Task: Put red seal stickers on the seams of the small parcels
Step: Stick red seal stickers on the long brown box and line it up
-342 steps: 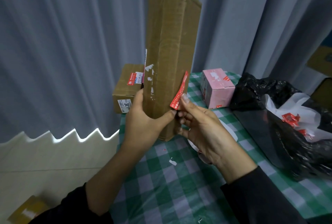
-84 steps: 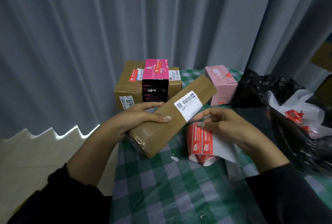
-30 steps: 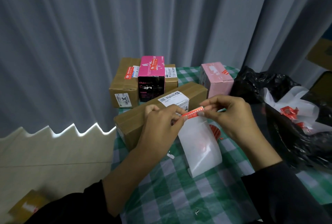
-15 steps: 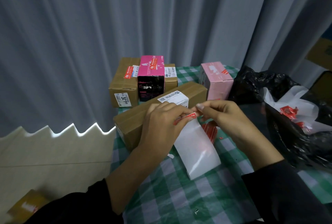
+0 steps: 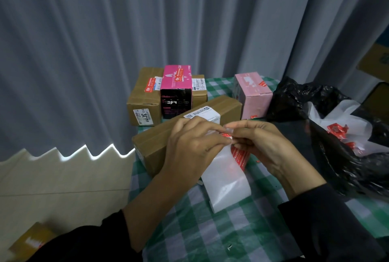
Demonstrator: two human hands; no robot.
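A long brown parcel [image 5: 162, 141] with a white shipping label lies flat on the green checked table [image 5: 189, 230]. In front of it my left hand [image 5: 191, 148] and my right hand [image 5: 263, 141] meet over a white sticker backing sheet [image 5: 225, 181]. Both pinch a red seal sticker [image 5: 227, 135] at the sheet's top edge; most of that sticker is hidden by my fingers. More red stickers [image 5: 240, 156] show on the sheet behind the hanging strip.
At the back stand a brown box [image 5: 145, 99], a pink-and-black box [image 5: 176, 91], another brown box [image 5: 199, 89] and a pale pink box [image 5: 252, 95], several with red seals. A black plastic bag [image 5: 336, 135] holding white paper and red scraps fills the right. Grey curtains hang behind.
The long parcel was laid flat on the table. My left hand left it and joined my right at the sticker sheet, where both now work a red sticker at its edge.
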